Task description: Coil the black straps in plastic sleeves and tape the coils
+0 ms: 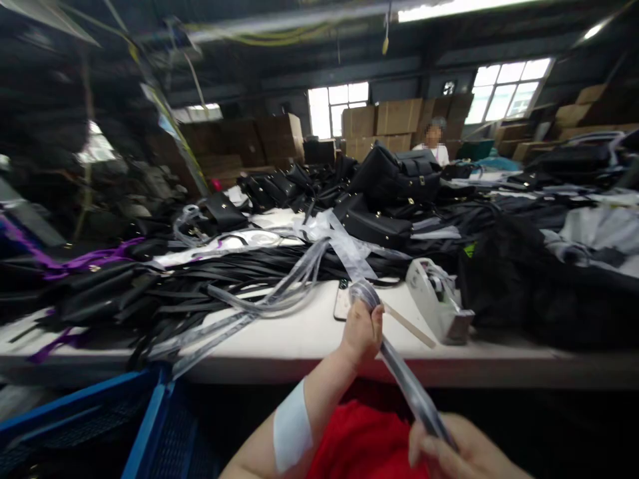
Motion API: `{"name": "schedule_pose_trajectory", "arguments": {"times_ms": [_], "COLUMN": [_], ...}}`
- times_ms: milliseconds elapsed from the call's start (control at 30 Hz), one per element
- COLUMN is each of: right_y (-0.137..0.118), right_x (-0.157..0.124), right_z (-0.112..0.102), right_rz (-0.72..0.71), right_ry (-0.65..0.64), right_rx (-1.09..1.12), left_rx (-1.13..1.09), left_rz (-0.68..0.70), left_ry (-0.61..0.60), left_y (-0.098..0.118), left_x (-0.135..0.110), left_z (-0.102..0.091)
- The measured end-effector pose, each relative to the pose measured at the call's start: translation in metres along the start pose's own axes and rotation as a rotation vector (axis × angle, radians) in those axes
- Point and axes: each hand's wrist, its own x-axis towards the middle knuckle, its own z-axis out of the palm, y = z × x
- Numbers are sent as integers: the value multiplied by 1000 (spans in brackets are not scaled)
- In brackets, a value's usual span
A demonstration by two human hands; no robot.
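Observation:
Near the table's front edge, my left hand is closed around a dark strap in clear plastic. The strap's far end bends into a loop above my fingers. My right hand, low and to the right, grips the same strap nearer my body, so a straight length runs slanting between the two hands. A phone lies on the table just behind my left hand, partly covered by it. More plastic-wrapped straps lie to the left and hang over the table edge.
A tape dispenser stands right of my left hand. Black straps and black bags are heaped behind. A blue crate sits below the edge at left. Black fabric covers the right side. A person is at the back.

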Motion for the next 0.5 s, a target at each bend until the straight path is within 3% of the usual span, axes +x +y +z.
{"name": "schedule_pose_trajectory", "arguments": {"times_ms": [33, 100, 167, 267, 367, 500], "right_y": [-1, 2, 12, 33, 49, 55], "right_x": [1, 7, 15, 22, 25, 32], "right_z": [-9, -35, -63, -89, -92, -73], "right_rz": [30, 30, 92, 144, 99, 82], "right_ry": [14, 166, 178, 119, 86, 29], "right_rx": [59, 258, 282, 87, -140, -112], "left_rx": [139, 305, 361, 255, -45, -422], "left_rz": [29, 56, 38, -191, -512, -726], "left_ry": [-108, -368, -590, -791, -884, -809], "left_y": [-5, -10, -7, 2, 6, 0], "left_x": [-10, -30, -43, -45, -38, -25], "left_z": [2, 5, 4, 0, -3, 4]}}
